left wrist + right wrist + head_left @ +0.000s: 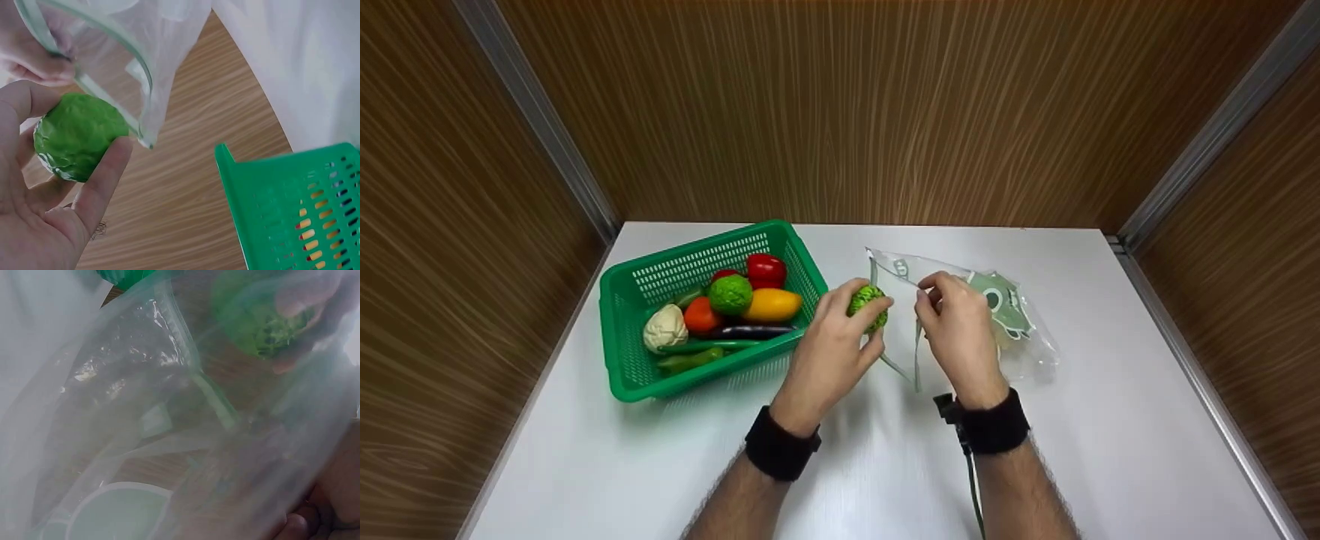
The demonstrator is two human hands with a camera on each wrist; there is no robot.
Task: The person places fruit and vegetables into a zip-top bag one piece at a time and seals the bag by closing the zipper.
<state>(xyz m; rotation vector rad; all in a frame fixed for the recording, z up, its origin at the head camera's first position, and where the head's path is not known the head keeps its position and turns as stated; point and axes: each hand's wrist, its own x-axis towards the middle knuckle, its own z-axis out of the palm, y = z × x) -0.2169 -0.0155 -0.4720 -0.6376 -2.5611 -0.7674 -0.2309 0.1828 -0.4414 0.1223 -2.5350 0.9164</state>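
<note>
From where I stand, the packing looks partly done. One round green vegetable [868,308] is out of the basket, held in the curled fingers and thumb of the left hand [829,346] near the middle of the frame. It is just outside the gaping, green-edged mouth of the clear bag [1041,358] and not yet in. The right hand [962,324] pinches the bag's rim between thumb and fingers. Whether anything already lies inside I can't tell; print and folds hide it.

Plenty seems left: at left of the frame, the green basket [611,330] on the white tabletop [1110,457] holds another green ball [730,295], a red pepper [766,271], a yellow piece [774,305], a cauliflower [665,328], an eggplant [750,332] and more.

As for writing, the bag carries a green cartoon print [994,296] with small dark marks, too small for me to read. I see no brand.
</note>
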